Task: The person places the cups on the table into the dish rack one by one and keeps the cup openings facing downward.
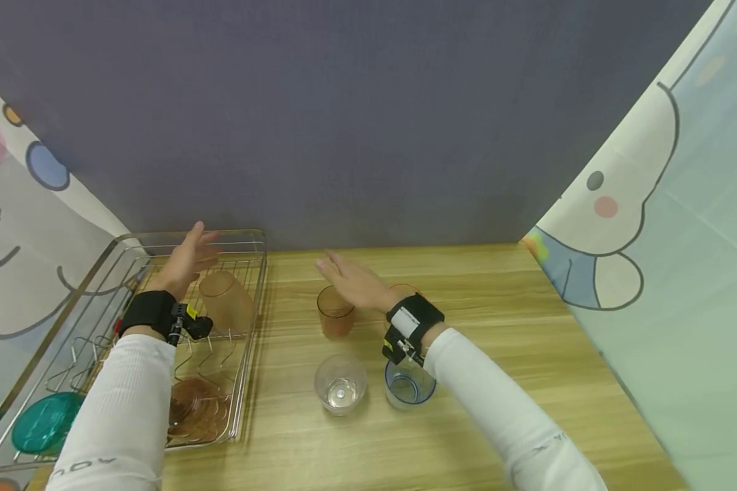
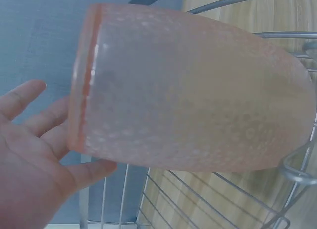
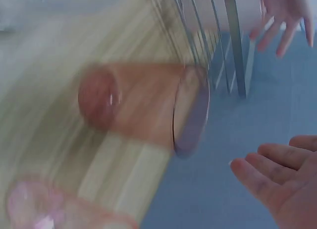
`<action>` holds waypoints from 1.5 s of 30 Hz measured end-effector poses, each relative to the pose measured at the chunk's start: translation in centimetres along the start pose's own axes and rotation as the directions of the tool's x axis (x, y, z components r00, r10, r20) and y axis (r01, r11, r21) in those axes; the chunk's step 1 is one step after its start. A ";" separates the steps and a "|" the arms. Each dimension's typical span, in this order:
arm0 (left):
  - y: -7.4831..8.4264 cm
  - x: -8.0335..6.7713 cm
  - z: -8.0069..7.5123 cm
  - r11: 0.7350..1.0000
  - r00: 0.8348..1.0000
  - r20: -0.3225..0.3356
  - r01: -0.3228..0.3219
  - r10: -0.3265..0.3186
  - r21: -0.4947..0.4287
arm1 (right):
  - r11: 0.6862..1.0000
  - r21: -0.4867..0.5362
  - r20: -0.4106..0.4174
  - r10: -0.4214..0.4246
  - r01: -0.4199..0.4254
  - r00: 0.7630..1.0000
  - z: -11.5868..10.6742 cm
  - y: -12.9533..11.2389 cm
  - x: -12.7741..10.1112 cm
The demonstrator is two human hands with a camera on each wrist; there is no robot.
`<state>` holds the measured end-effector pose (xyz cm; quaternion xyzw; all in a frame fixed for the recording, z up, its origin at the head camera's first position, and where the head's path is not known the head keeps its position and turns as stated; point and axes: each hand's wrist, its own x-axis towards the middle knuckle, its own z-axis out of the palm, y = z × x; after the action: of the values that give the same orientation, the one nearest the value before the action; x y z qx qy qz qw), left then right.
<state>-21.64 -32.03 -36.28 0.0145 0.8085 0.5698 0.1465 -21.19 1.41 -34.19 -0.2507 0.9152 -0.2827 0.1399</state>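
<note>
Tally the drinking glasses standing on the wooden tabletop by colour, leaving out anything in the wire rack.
Reddish-brown glass: 1
Clear, colourless glass: 1
Blue-rimmed glass: 1
Orange-rimmed glass: 1
Total: 4

It looks like a tabletop recording booth with a kitchen theme — a silvery wire dish rack (image 1: 246, 372) holding a translucent peach tumbler (image 1: 226, 303), a pale wood-grain table (image 1: 516, 368), a plain dark-grey backdrop (image 1: 368, 123), cartoon-printed pastel sheets (image 1: 706, 368) — and small black wrist-worn cameras (image 1: 200, 327).
</note>
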 end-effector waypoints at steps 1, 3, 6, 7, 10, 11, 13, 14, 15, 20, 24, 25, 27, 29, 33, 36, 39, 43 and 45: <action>0.1 0.1 0.0 1.000 1.000 -0.009 0.000 0.000 0.000 | 1.000 -0.015 -0.017 0.002 -0.002 1.000 -0.5 0.4 0.0; 0.1 0.2 0.0 1.000 1.000 -0.011 -0.015 0.015 0.008 | 0.999 -0.052 -0.052 0.000 -0.003 0.999 -1.6 1.4 0.0; 0.5 0.3 0.0 0.999 0.999 -0.020 -0.027 0.028 0.034 | 0.988 -0.153 -0.098 -0.025 0.010 0.995 -3.0 2.9 -0.2; 0.8 0.3 0.0 0.999 0.999 -0.025 -0.027 0.028 0.044 | 0.982 -0.190 -0.113 -0.040 0.019 0.993 -3.4 3.4 -0.3; 1.6 0.4 0.4 0.995 0.999 -0.027 -0.025 0.028 0.095 | 0.950 -0.314 -0.128 -0.040 -0.002 0.991 -4.4 4.9 -0.6; 1.9 0.5 0.6 0.993 0.999 -0.025 -0.023 0.026 0.114 | 0.939 -0.343 -0.128 -0.035 -0.011 0.991 -4.6 5.3 -0.7; 2.5 0.8 1.0 0.985 0.999 -0.020 -0.022 0.025 0.169 | 0.917 -0.397 -0.121 -0.021 -0.029 0.992 -4.9 6.1 -0.8; 2.7 1.0 1.3 0.979 1.000 -0.013 -0.022 0.026 0.202 | 0.906 -0.422 -0.118 -0.012 -0.039 0.993 -5.0 6.5 -0.9; 2.9 1.1 1.5 0.972 1.000 -0.006 -0.024 0.027 0.234 | 0.896 -0.443 -0.114 -0.008 -0.043 0.993 -5.1 6.7 -1.0; 3.9 1.6 2.6 0.937 0.999 0.001 -0.035 0.037 0.349 | 0.850 -0.525 -0.094 -0.014 -0.038 0.995 -5.2 7.7 -1.2; 4.7 1.7 3.2 0.930 0.997 0.003 -0.067 0.071 0.360 | 0.809 -0.587 -0.081 -0.040 -0.016 0.996 -5.3 8.1 -1.2; 4.8 1.8 3.4 0.929 0.996 0.008 -0.082 0.085 0.360 | 0.795 -0.607 -0.079 -0.045 -0.012 0.996 -5.4 8.2 -1.1; 5.1 1.9 3.6 0.926 0.993 0.019 -0.113 0.114 0.361 | 0.771 -0.637 -0.076 -0.048 -0.012 0.996 -5.5 8.3 -1.2; 5.2 2.0 3.9 0.913 0.989 0.030 -0.144 0.143 0.382 | 0.755 -0.656 -0.073 -0.042 -0.016 0.996 -5.6 8.4 -1.2; 5.1 2.4 4.7 0.822 0.978 0.051 -0.199 0.204 0.533 | 0.785 -0.618 -0.064 0.000 -0.040 0.998 -5.2 8.6 -1.2; 5.1 2.5 5.5 0.707 0.968 0.071 -0.226 0.242 0.670 | 0.844 -0.531 -0.051 0.059 -0.077 0.997 -4.7 9.1 -1.3; 5.2 2.6 6.2 0.639 0.959 0.080 -0.241 0.271 0.731 | 0.906 -0.398 -0.047 0.136 -0.144 0.990 -4.3 9.8 -1.4; 5.2 2.7 6.5 0.651 0.950 0.079 -0.266 0.302 0.711 | 0.946 -0.225 -0.055 0.229 -0.235 0.972 -4.1 10.8 -1.6; 5.3 2.6 6.6 0.672 0.947 0.075 -0.276 0.312 0.688 | 0.943 -0.207 -0.051 0.255 -0.260 0.966 -3.9 11.1 -1.7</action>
<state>-23.25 -23.60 -33.97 0.1840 0.9520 0.2440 0.0172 -25.53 12.03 -37.37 -0.1394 0.9665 -0.1660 0.1375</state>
